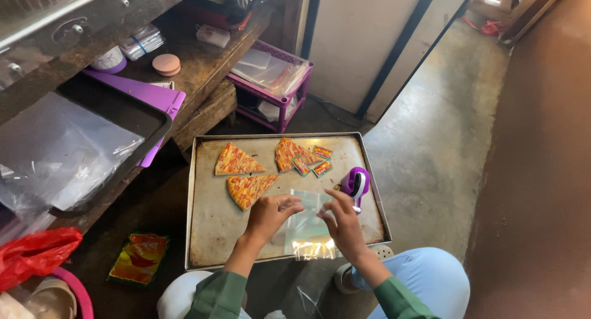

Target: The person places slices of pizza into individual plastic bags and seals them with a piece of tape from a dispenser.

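- The left hand (pixel 269 213) and the right hand (pixel 341 223) are both over the near half of a metal baking tray (pixel 212 233), each pinching an edge of a clear plastic bag (pixel 308 223) between thumb and fingertips.
- The left hand's fingers are closed on the bag's left upper edge; the right hand's fingers are closed on its right upper edge, so the bag is stretched between them.
- The bag's lower part lies on the tray near its front rim, where it catches a bright glare.
- Three pizza slices sit on the far half of the tray: one slice at the upper left (pixel 235 162), one below it (pixel 249 188) just beside the left hand, and a third slice (pixel 289 153) toward the middle.
- Small sauce sachets (pixel 321 167) lie touching or just beside the third slice.
- A purple tape dispenser (pixel 356 182) stands on the tray's right side, just beyond the right hand.
- The tray rests low over the concrete floor (pixel 431 159), in front of the person's knees in light trousers; green sleeves cover both forearms.
- To the left, a wooden shelf (pixel 197 67) carries a purple board (pixel 148 94), a dark tray with clear plastic sheets (pixel 61 153) and a small round pink lid (pixel 166 64).
- A purple crate with more plastic bags (pixel 271 79) stands behind the baking tray.
- A red plastic bag (pixel 34 254) and an orange snack packet (pixel 138 257) lie at the lower left.
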